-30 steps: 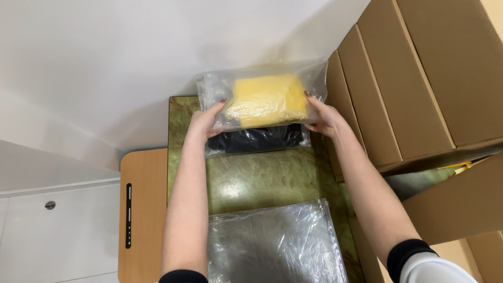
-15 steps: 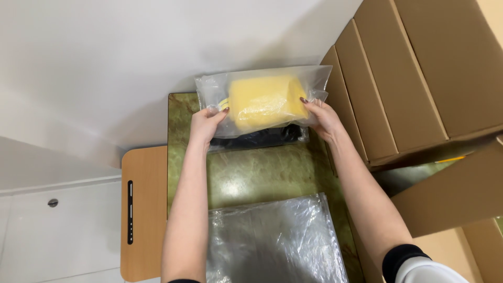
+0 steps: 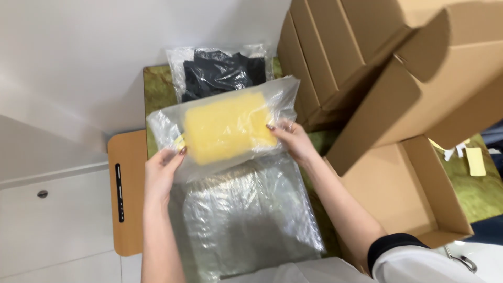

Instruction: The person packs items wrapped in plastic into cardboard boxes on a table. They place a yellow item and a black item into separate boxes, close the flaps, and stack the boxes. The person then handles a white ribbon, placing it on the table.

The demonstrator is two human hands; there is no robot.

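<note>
since before, yellow bag (image 3: 226,131) came nearer, off black bag (image 3: 222,71). left hand (image 3: 162,170) and right hand (image 3: 293,140) grip its sides above clear bags (image 3: 251,220); level, even grip is best.

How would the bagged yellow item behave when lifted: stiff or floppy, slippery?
The yellow item looks like soft folded fabric, so probably light and floppy. Its clear plastic bag is loose and glossy, so likely slippery. The left hand and right hand hold opposite edges, suggesting sag otherwise.
</note>
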